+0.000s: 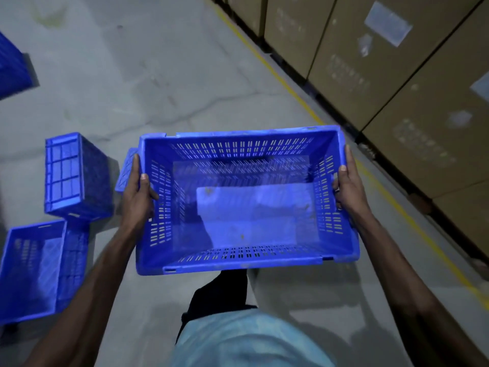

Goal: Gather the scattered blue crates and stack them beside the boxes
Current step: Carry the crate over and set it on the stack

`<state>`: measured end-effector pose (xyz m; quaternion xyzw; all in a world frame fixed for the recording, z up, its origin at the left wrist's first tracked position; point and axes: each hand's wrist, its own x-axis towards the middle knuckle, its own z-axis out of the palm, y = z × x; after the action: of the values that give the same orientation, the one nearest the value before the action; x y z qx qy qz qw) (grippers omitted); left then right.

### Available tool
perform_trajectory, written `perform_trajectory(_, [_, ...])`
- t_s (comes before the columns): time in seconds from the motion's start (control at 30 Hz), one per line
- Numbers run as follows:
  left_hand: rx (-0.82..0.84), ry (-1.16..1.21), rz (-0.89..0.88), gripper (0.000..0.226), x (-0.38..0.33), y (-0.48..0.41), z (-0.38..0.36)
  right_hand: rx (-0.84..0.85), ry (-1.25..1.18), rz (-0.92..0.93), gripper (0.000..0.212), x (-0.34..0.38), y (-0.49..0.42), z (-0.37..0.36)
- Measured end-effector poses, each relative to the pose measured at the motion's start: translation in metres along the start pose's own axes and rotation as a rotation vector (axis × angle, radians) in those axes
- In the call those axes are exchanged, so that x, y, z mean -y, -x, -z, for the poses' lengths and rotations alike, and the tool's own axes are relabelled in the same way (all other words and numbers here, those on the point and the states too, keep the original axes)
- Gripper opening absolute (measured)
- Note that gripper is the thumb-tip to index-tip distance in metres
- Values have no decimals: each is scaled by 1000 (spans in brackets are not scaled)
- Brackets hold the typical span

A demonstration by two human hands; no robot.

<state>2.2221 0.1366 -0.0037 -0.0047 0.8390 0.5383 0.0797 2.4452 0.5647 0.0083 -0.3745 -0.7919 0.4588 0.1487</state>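
Note:
I hold an upright, empty blue slotted crate (246, 229) in front of me above the floor. My left hand (139, 193) grips its left rim, thumb inside the wall. My right hand (349, 184) grips the right rim the same way. Another blue crate (76, 176) lies on its side on the floor to the left, its ribbed base facing me. A third blue crate (39, 271) stands open at the lower left. A small part of one more blue crate (127, 170) shows behind my left hand. A further blue crate (12, 67) sits at the far left edge.
A row of large cardboard boxes (397, 75) on dark pallets lines the right side, behind a yellow floor line (288, 88). The grey concrete floor (158, 75) stretches ahead. My dark trouser leg and pale shirt show below the held crate.

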Motion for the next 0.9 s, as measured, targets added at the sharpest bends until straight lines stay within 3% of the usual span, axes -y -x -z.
perform_trajectory(0.53, [-20, 84, -4, 48, -146, -392, -150, -45, 10, 44, 47, 138, -425, -62])
perform_trajectory(0.9, [-168, 115, 53, 48, -219, -648, -238, 67, -53, 118, 44, 219, -757, -177])
